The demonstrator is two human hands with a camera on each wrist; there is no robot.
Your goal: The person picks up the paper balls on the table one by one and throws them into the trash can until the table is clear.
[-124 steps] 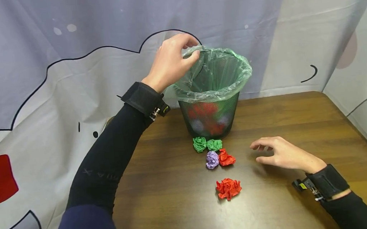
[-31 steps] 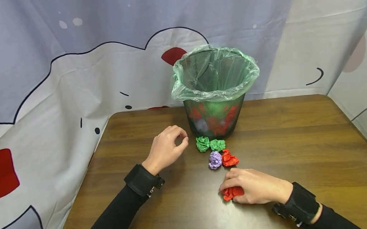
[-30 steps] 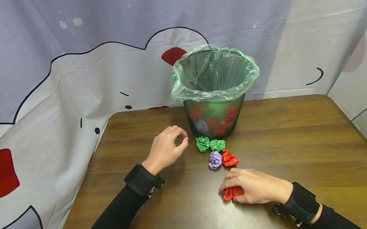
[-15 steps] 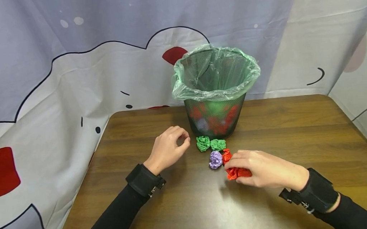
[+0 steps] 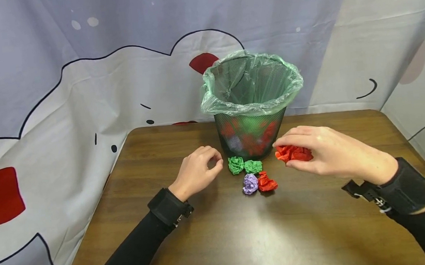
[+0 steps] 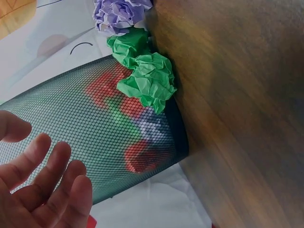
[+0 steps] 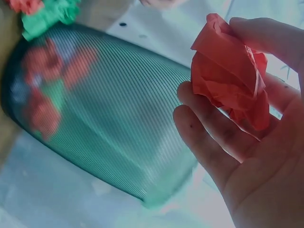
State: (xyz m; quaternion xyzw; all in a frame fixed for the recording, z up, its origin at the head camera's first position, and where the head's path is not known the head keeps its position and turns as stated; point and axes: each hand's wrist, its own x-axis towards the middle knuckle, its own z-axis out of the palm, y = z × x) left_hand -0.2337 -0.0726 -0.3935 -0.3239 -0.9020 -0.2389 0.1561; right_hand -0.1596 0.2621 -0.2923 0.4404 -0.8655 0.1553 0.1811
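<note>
My right hand (image 5: pixel 330 150) is raised to the right of the mesh wastebasket (image 5: pixel 224 127) and pinches a crumpled red paper ball (image 5: pixel 294 153) between thumb and fingers; the right wrist view has this ball (image 7: pixel 230 76) up close. To the left of the basket, my left hand (image 5: pixel 197 171) stays low over the table, its fingers loosely curled around nothing. Two green paper balls (image 5: pixel 253 166) lie at the basket's foot. In front of them, a purple paper ball (image 5: pixel 250 184) touches another red ball (image 5: pixel 266 181).
A green plastic liner (image 5: pixel 259 108) is folded over the basket's rim, its mouth facing up. Red, green and purple balls show through the mesh (image 6: pixel 147 156). The brown wooden table (image 5: pixel 213 240) backs onto a printed curtain (image 5: pixel 130 89).
My left hand came down from the liner's rim to beside the basket. My right hand took the nearest red paper ball off the table and lifted it forward and right.
</note>
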